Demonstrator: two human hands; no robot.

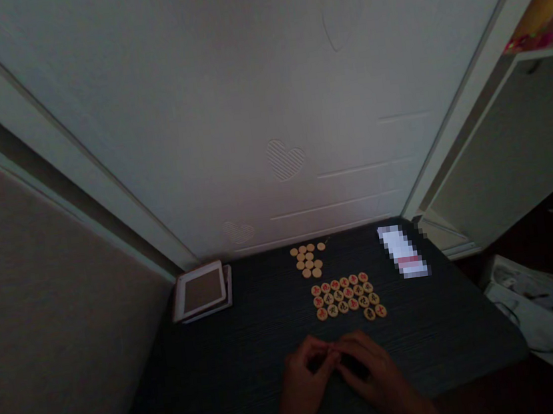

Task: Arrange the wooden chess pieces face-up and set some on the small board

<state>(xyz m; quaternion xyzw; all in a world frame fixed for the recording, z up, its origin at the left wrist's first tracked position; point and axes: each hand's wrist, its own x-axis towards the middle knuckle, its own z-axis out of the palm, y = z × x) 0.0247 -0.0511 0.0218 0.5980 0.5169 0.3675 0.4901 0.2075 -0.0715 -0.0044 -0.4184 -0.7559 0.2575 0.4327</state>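
My left hand [307, 374] and my right hand [369, 367] meet fingertip to fingertip over the near part of the dark table [215, 362]. Both are closed in a pinch; whatever lies between the fingers, if anything, is hidden. Just beyond them, face-up xiangqi pieces [348, 293] with red and black characters are laid in rows, with two pieces at the near right corner. Farther back is a loose cluster of pale round pieces [309, 257] showing no characters.
Two stacked white-edged frames [228, 287] lie at the table's back left. A pixelated white item [403, 252] rests at the back right. Behind the table stands a white panel [195, 123] with heart patterns. On the floor to the right sits a white box [542, 319] with a dark cord.
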